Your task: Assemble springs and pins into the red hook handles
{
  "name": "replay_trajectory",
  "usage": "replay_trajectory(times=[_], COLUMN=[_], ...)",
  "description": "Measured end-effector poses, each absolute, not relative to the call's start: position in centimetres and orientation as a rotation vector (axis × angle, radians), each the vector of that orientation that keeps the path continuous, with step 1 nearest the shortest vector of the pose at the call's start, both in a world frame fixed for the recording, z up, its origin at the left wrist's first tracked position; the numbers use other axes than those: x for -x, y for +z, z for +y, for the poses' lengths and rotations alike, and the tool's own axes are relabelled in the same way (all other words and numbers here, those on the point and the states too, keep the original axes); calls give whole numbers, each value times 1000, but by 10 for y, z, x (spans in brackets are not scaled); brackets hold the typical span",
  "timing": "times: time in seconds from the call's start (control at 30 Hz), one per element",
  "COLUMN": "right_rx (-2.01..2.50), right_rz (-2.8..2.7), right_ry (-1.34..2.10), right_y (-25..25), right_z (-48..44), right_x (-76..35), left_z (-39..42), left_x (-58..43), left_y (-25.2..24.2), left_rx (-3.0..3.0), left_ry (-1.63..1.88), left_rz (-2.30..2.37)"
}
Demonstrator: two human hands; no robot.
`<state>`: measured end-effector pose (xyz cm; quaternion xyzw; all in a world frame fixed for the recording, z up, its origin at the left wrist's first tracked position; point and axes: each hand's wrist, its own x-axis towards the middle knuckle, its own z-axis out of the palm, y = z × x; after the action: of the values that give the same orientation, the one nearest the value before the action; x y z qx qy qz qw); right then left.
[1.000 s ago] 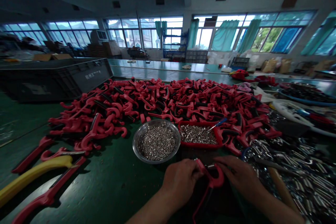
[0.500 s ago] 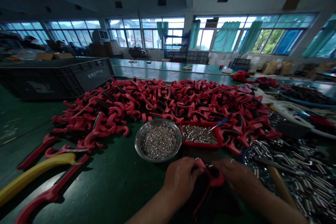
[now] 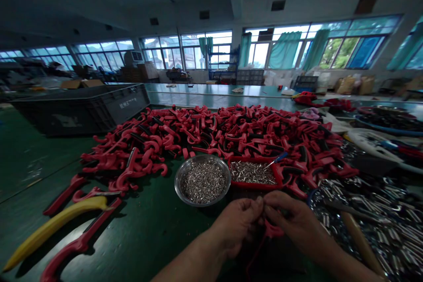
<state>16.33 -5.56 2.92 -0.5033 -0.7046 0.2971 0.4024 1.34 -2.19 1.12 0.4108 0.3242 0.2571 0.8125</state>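
step: left hand point(image 3: 235, 228), right hand point(image 3: 293, 217) work together | fingers: narrow, pinching red plastic handle point(image 3: 273, 230) | beside: steel bowl point(image 3: 202, 157) of metal pins

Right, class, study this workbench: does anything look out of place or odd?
One thing stands out: a yellow curved piece lies on the green bench top, its colour unlike the heaped red and black pieces just beyond it.
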Motion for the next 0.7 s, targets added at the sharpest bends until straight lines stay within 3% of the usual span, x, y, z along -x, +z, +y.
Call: replay_trajectory(times=[0.57,0.7], right_rx=[1338,1454], right_rz=[-1721,-1762], right_ry=[778,557], right_y=[18,12], right_z=[-68,-66], right_x=[-156,-161], left_z=[-43,-40], left_x=[-35,-28], left_y=[-11,-9], left_rx=[-594,-669], left_ry=[740,745], left_rz=[701,772])
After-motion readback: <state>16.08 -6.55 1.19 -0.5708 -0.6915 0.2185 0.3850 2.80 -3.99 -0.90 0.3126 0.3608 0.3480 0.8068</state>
